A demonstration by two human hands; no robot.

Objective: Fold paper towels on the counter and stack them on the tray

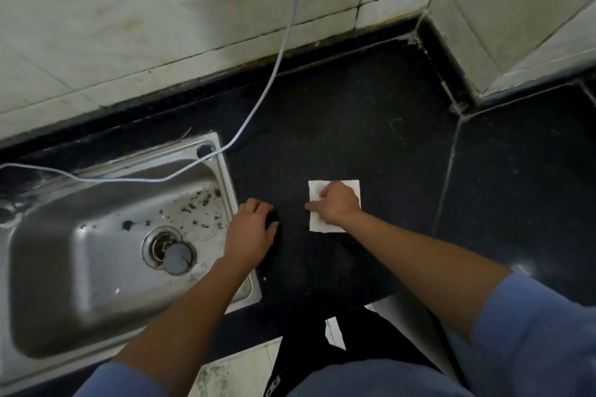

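A white paper towel (335, 226), folded into a small rectangle, lies flat on the black counter (354, 126) near its front edge. My right hand (337, 203) lies on top of the towel. Its fingers are curled down onto the towel and its thumb reaches the towel's left edge. My left hand (250, 232) rests on the counter to the left, beside the sink's rim, with loosely bent fingers and nothing in it. A dark patch lies under its fingertips; I cannot tell whether that is a shadow or an object. No tray is in view.
A steel sink (80, 267) with dirt specks and a drain plug fills the left. A thin white cable (274, 74) hangs down the tiled wall and runs across the sink's back rim. A tiled wall corner (467, 42) juts out at the right.
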